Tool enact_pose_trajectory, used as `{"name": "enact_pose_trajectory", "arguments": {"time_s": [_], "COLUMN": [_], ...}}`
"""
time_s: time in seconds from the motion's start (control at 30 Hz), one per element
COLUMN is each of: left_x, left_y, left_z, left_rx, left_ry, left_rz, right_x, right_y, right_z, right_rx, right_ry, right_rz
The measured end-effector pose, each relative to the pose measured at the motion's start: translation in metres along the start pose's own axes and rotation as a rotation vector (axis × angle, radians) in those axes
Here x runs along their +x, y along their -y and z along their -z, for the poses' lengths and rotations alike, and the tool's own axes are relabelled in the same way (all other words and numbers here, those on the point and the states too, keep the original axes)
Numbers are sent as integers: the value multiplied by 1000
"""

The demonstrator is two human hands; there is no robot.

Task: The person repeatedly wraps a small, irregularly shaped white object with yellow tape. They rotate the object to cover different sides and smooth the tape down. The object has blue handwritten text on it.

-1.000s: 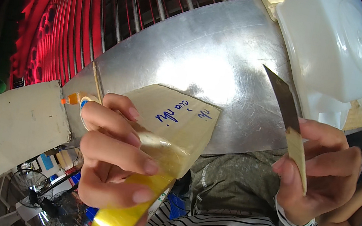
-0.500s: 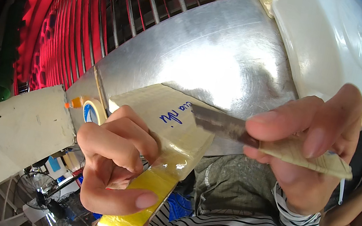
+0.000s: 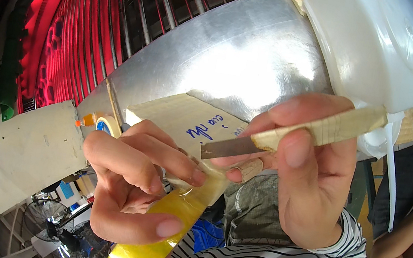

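In the head view, the left hand (image 3: 128,187) is curled loosely, its thumb pressed on the yellow tape (image 3: 145,256), which hangs at the lower edge and runs up to the pale slab (image 3: 163,114) bearing blue handwriting. The right hand (image 3: 309,192) grips the knife (image 3: 324,129) by its tan handle between thumb and fingers, the blade pointing left, near the left fingertips and over the slab, while a white tub (image 3: 369,41) stands at the metal table's (image 3: 196,53) right side
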State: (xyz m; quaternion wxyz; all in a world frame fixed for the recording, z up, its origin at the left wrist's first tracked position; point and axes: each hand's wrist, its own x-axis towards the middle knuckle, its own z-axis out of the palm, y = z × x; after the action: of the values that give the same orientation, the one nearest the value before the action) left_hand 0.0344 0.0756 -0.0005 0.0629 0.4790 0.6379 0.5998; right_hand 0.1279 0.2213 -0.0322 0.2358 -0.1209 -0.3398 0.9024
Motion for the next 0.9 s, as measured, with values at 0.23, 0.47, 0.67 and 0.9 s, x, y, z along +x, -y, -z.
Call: {"name": "enact_pose_trajectory", "arguments": {"time_s": [0.23,0.47,0.67,0.9], "left_x": [7,12,12,13], "left_y": [13,14,4,8], "left_z": [-8,-5,-8,-8], "left_rx": [-47,-13,-46,-113], "left_ry": [12,104,117,125], "left_rz": [-130,-121,-34,-80], "right_x": [5,5,4,4], "right_y": [11,12,18,22], "right_z": [7,9,14,12], "right_rx": [-268,-162,-248,-336], "right_ry": [80,34,100,119], "right_rz": [-70,-51,-83,-40]}}
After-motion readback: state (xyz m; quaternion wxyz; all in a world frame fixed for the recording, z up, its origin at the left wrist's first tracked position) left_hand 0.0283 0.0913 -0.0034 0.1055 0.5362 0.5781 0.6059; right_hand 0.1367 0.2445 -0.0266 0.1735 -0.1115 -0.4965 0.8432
